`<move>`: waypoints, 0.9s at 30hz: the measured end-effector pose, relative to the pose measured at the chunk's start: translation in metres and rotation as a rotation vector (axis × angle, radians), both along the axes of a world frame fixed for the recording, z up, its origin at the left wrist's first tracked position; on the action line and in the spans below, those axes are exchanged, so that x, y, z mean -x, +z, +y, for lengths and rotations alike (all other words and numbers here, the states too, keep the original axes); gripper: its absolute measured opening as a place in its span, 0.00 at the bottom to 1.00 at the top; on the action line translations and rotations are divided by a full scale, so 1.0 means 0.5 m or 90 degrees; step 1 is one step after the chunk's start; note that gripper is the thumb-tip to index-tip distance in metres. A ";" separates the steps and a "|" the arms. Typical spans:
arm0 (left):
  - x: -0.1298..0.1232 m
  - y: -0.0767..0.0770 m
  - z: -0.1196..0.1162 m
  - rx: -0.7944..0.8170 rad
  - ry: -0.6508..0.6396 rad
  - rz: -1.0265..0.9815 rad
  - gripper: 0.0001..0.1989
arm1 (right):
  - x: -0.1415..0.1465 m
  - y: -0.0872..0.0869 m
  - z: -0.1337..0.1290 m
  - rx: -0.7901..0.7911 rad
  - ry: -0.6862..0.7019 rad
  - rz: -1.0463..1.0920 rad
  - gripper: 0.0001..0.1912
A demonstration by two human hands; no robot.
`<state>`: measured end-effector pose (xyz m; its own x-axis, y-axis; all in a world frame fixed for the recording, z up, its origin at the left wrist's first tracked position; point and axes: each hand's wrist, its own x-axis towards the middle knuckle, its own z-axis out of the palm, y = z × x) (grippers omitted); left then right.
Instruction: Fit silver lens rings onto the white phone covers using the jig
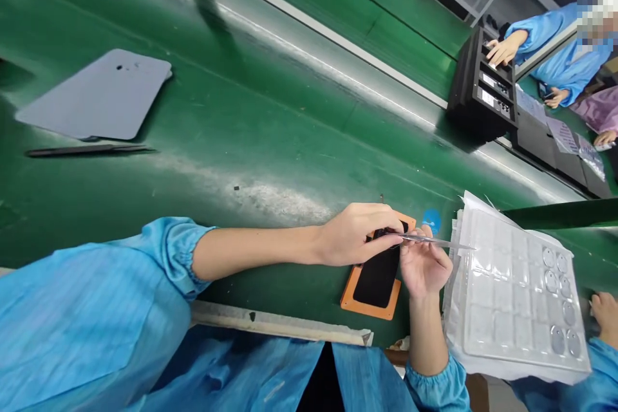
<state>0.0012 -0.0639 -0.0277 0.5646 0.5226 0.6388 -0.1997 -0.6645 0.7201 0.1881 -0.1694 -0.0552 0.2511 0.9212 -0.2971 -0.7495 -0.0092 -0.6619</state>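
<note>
My left hand reaches in from the left, its thumb and fingers pinched on one end of a thin shiny strip. The strip is seen nearly edge-on, so its exact kind is unclear. My right hand, palm turned up, has its bent fingers at the same strip, partly hidden behind it. Under my hands lies an orange tray-like fixture bearing a flat black phone-shaped part. My left hand covers some of its upper end.
A clear compartmented tray with several round pieces lies at right on white sheets. Grey phone-shaped panels and dark tweezers lie at left. A black rack stands at the back, with a co-worker's hand on it. Another person's hand is at far right.
</note>
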 end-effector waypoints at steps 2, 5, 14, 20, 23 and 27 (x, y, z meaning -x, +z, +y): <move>0.000 0.002 -0.004 -0.060 0.021 -0.025 0.04 | 0.004 0.003 0.000 0.006 0.018 0.001 0.13; -0.003 0.000 -0.010 -0.158 0.065 -0.044 0.03 | 0.012 0.005 0.004 0.004 0.021 0.009 0.16; -0.003 -0.003 -0.012 -0.294 0.123 -0.048 0.05 | 0.020 0.003 0.006 -0.010 0.021 0.026 0.20; -0.001 -0.006 -0.014 -0.298 0.127 -0.030 0.05 | 0.015 0.001 0.005 -0.010 0.021 0.037 0.21; -0.003 -0.007 -0.015 -0.281 0.126 -0.018 0.04 | 0.013 0.004 0.005 -0.013 0.019 0.017 0.23; -0.007 -0.010 -0.014 -0.261 0.118 -0.037 0.03 | 0.014 0.005 0.005 -0.023 0.015 0.039 0.22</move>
<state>0.0045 -0.0710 -0.0329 0.4418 0.3087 0.8423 -0.0828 -0.9209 0.3810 0.1812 -0.1671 -0.0527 0.2113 0.9372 -0.2776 -0.7887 -0.0044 -0.6148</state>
